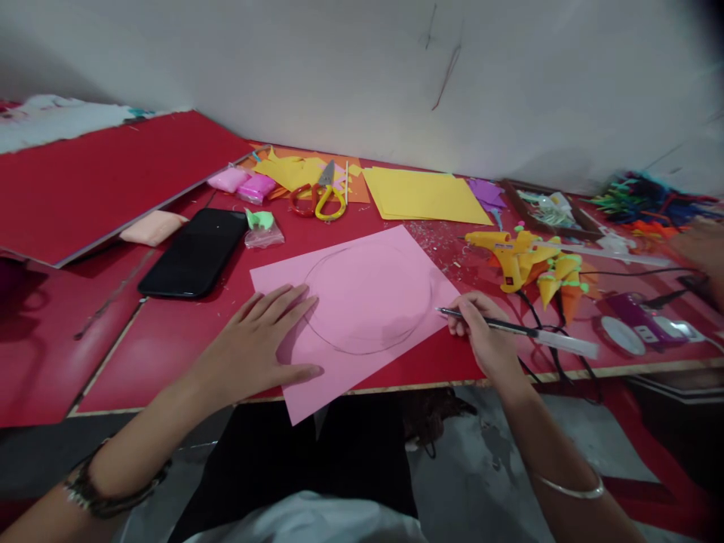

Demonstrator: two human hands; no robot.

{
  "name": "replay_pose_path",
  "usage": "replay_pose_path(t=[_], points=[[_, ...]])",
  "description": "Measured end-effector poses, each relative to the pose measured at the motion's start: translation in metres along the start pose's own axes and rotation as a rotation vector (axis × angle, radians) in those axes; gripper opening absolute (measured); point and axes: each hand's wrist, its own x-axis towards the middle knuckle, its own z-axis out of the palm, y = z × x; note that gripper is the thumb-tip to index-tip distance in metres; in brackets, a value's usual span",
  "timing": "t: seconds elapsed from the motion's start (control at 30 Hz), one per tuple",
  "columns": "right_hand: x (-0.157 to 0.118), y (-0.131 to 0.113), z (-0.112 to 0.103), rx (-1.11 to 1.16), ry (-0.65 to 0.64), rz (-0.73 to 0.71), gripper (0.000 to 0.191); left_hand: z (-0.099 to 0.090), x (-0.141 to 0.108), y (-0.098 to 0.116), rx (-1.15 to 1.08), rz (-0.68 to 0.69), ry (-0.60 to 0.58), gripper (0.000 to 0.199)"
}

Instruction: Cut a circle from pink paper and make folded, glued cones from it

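A pink sheet of paper (362, 302) lies at an angle on the red table, one corner past the front edge. A large round outline is drawn on it in dark line. My left hand (265, 339) rests flat on the paper's left side with the fingers spread. In my right hand (478, 328) is a pen (512, 326) with a clear barrel, held at the paper's right edge. Its tip points left, close to the drawn circle; whether it touches the paper I cannot tell.
Left of the paper lies a black phone (195, 253). Behind are scissors (322, 196), yellow sheets (427, 196) and packets of clay (243, 183). To the right are a yellow glue gun (506, 253), cables and a purple power socket (645, 320). Another person's hand (701, 245) shows far right.
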Motion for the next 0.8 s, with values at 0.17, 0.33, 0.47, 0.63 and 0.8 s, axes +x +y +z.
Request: replay_pose_path(t=[0.17, 0.33, 0.47, 0.63, 0.8], points=[[-0.004, -0.01, 0.01, -0.087, -0.063, 0.015, 0.014, -0.01, -0.007, -0.02, 0.003, 0.018, -0.032, 0.09], [-0.009, -0.022, 0.033, -0.155, -0.123, -0.015, 0.017, -0.022, 0.006, 0.003, -0.073, 0.12, -0.012, 0.07], [-0.014, -0.025, 0.044, -0.17, -0.222, -0.051, 0.021, -0.013, 0.024, 0.031, -0.078, 0.268, -0.025, 0.064], [-0.017, -0.024, 0.043, -0.197, -0.229, -0.064, 0.022, 0.0, 0.028, 0.037, -0.079, 0.254, -0.04, 0.057], [-0.018, -0.022, 0.042, -0.22, -0.235, -0.094, 0.023, -0.002, 0.026, 0.035, -0.092, 0.25, -0.047, 0.057]])
